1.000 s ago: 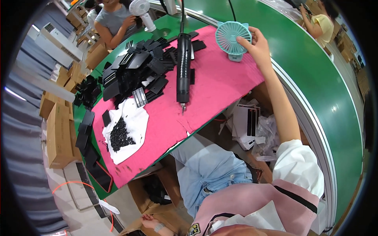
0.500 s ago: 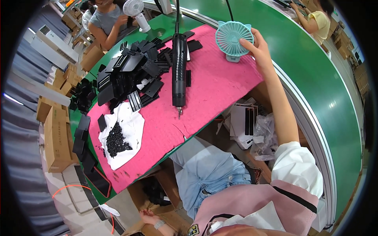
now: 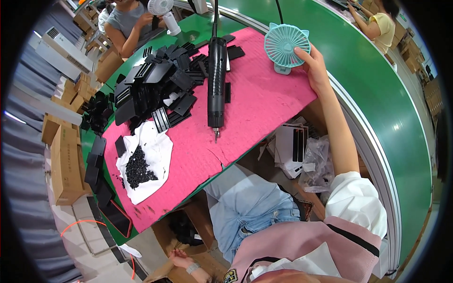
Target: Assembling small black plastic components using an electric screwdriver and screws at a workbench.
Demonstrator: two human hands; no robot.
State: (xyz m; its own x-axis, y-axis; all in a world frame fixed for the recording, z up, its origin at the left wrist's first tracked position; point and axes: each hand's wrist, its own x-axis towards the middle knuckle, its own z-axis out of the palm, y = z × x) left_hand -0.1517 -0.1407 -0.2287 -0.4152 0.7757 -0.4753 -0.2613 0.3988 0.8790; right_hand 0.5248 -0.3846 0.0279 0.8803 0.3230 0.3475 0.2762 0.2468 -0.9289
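Observation:
At the far right of the pink mat (image 3: 264, 104), my right hand (image 3: 317, 68) grips a small light-blue desk fan (image 3: 285, 47) by its right rim, the thumb across the front grille. My left hand (image 3: 180, 258) hangs low beside the cardboard box (image 3: 200, 226) below the table edge; nothing shows in its loosely bent fingers. A black electric screwdriver (image 3: 216, 85) hangs bit-down from a cable over the mat. To its left is a heap of black plastic parts (image 3: 160, 78). Nearer me, small black screws (image 3: 139, 170) lie piled on a white cloth (image 3: 160, 174).
Flat black pieces (image 3: 94, 174) and a red-edged phone-like object (image 3: 116, 218) line the table's left edge. Beneath the table are white boxes (image 3: 289, 148) and a clear plastic bag (image 3: 316, 160). Across the green table (image 3: 382, 108) sits a person (image 3: 125, 26) beside a white fan (image 3: 170, 21).
My right hand and the blue fan have shifted slightly to the right, and the fan leans a little differently. My left hand stays low beside the box.

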